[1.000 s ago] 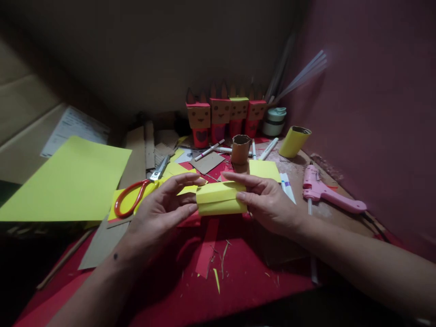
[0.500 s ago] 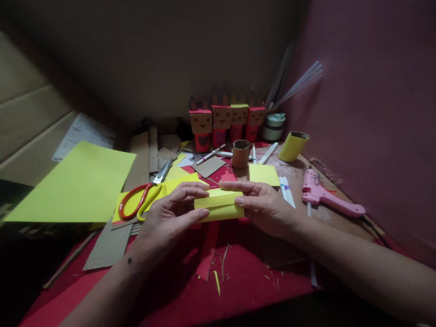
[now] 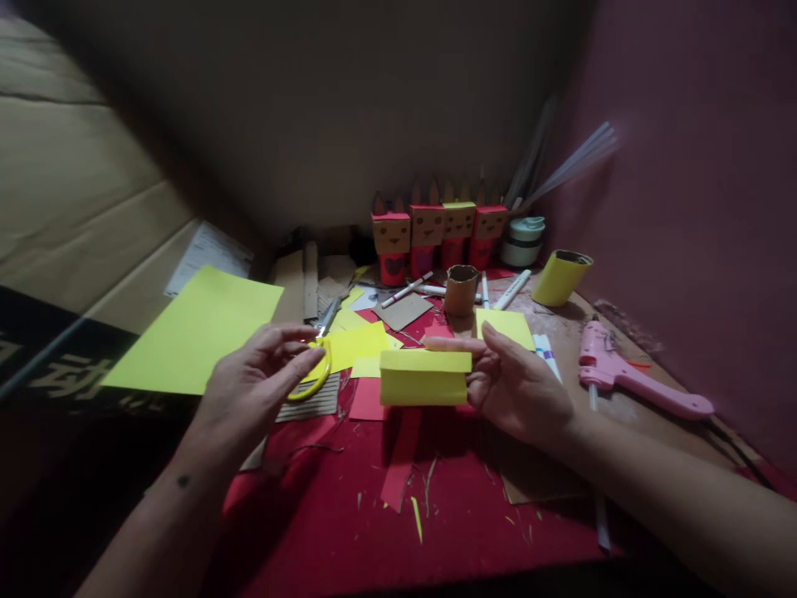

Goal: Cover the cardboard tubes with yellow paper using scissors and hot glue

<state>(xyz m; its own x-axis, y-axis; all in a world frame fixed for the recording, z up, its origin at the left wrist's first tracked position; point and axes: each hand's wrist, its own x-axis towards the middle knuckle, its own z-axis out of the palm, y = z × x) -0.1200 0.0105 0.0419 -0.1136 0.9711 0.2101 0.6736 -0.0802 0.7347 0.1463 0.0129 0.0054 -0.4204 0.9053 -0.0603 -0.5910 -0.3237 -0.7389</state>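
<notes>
My left hand (image 3: 255,386) is at the scissors, with thumb and fingers closed about the handles. One yellow handle loop (image 3: 324,384) shows beside the thumb; the other is hidden behind the hand. In my right hand (image 3: 516,386) is a small folded piece of yellow paper (image 3: 423,386), creased lengthwise with a narrow flap along its top. The index finger stretches behind its upper edge, and the thumb is lifted off it. Below the scissors lie a yellow paper strip (image 3: 358,345) and a corrugated cardboard piece (image 3: 317,400).
Box-headed cardboard figures (image 3: 392,237) stand at the back beside a mint-green jar (image 3: 523,242). A brown cardboard tube (image 3: 462,292), a yellow-covered tube (image 3: 561,279) and a pink glue gun (image 3: 635,378) are farther right. A large yellow sheet (image 3: 199,336) lies left. Paper scraps litter the red surface.
My left hand has let go of the folded yellow paper and moved left onto the scissors. My right hand keeps the paper, its thumb now raised. The view has shifted left.
</notes>
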